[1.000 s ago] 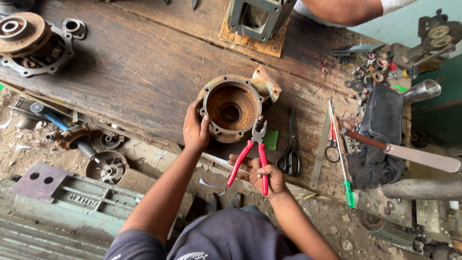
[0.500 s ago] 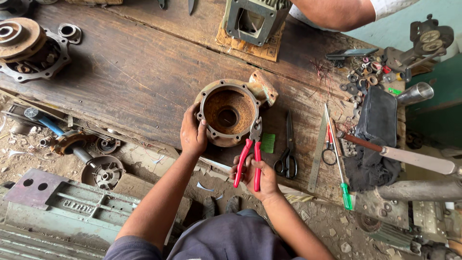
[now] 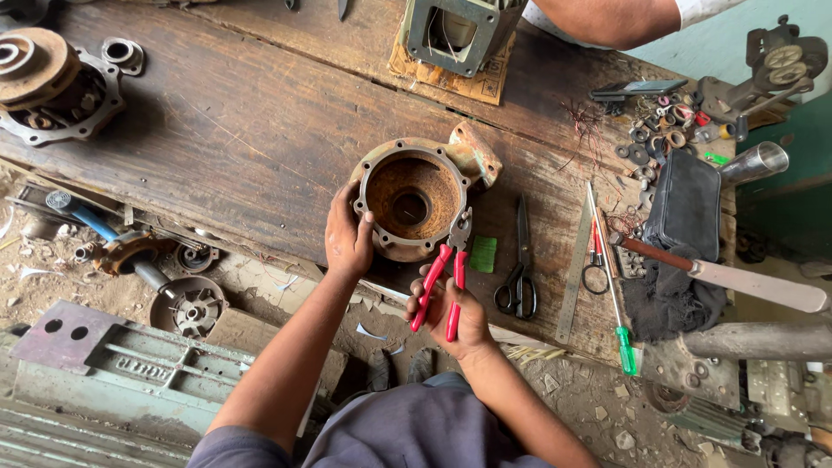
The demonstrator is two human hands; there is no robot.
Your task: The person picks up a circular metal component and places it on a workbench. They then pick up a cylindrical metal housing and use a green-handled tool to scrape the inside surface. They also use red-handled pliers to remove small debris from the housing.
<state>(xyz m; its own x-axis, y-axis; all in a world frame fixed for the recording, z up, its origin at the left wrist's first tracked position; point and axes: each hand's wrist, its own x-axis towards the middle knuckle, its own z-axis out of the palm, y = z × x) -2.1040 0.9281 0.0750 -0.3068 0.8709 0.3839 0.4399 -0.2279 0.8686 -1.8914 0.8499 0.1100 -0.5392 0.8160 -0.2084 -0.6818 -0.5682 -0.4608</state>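
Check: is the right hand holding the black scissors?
No. The right hand grips red-handled pliers; the black scissors lie untouched on the bench.

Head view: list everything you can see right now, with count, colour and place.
Motor housing: one, rusty brown, bench centre.
Pliers: one, red handles, at housing rim.
Scissors: one, black, right of pliers.
Steel ruler: one, grey, beside scissors.
Screwdriver: one, green handle, bench right.
Knife: one, wooden handle, far right.
Black pouch: one, right.
Green-grey casing: one, top centre.
Rusty pulley assembly: one, top left.
Wooden bench: one, dark brown.
Another person's arm: one, top edge.
Left hand: holds housing rim.
Right hand: holds pliers.
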